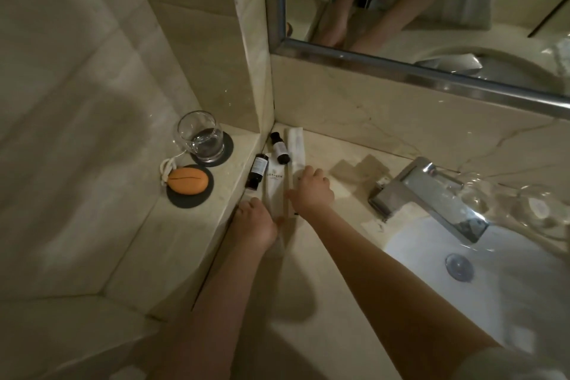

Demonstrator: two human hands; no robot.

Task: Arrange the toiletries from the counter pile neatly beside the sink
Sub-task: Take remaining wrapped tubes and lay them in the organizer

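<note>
Several toiletries lie in the counter's back-left corner, left of the white sink (505, 274). Two small dark bottles (257, 170) (279, 147) lie on their sides. Between them lies a white tube (274, 183), and a long white packet (296, 148) rests farther back by the wall. A thin tan box (290, 194) lies to the right of the tube. My left hand (254, 222) rests on the near end of the tube, fingers curled. My right hand (311, 190) presses down on the tan box and packet, fingers spread.
A raised marble ledge (197, 225) on the left carries a glass of water (202, 140) on a dark coaster and an orange soap (187, 180) on another coaster. A chrome faucet (431, 197) stands behind the sink. The mirror (431, 9) hangs above the backsplash.
</note>
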